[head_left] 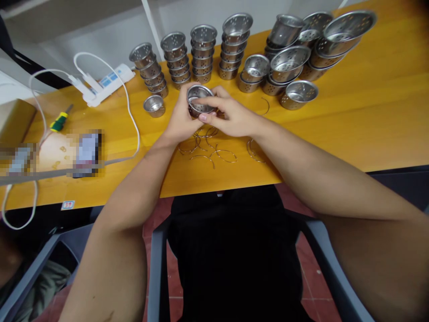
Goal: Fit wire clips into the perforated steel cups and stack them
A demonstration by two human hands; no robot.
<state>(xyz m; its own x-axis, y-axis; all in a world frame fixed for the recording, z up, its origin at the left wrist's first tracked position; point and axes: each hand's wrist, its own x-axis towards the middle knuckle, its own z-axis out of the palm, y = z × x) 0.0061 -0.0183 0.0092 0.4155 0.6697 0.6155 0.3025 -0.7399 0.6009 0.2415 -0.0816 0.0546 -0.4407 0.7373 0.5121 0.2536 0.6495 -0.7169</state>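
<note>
Between my hands is a small perforated metal cup (197, 92), tilted with its mouth toward me. My left hand (181, 114) wraps round its left side. My right hand (231, 112) grips the right rim, index finger reaching over the opening and thumb at the near outside wall. Several thin curved wires (225, 154) lie on the table just below my hands, partly hidden by them. One more curved wire (267, 105) rests to the right of my right hand. A single small cup (154, 106) stands left of my left hand.
Stacked perforated cups (203, 53) line the table's back, with wider ones (348, 31) at the right. A lone cup (299, 95) stands before them. On the left lie a power strip (110, 85) with white cables, a screwdriver (60, 120) and a blurred-out phone (87, 153).
</note>
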